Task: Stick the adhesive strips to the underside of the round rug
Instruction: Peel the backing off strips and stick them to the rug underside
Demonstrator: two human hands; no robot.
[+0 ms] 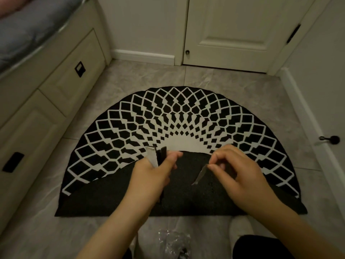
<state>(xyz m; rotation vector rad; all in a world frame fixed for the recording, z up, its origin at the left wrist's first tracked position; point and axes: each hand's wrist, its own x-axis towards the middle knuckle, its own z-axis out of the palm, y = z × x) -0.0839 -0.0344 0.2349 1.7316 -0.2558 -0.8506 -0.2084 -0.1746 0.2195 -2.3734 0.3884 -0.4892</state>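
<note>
I see the round black-and-white patterned rug (179, 116) on the grey tile floor (130, 75), its near half folded over to bare the dark underside (112, 195). My left hand (151, 176) grips a bundle of black and pale adhesive strips (155, 156); at three o'clock from it, my right hand (237, 171) pinches one pale strip (200, 174). A clear plastic bag (173, 240) lies at six o'clock.

Rug (186, 116) on floor (291, 116), near half folded over; drawers (61, 75) left, door (233, 32) behind, perhaps plastic wrapper (173, 242) in front; hands above fold.
</note>
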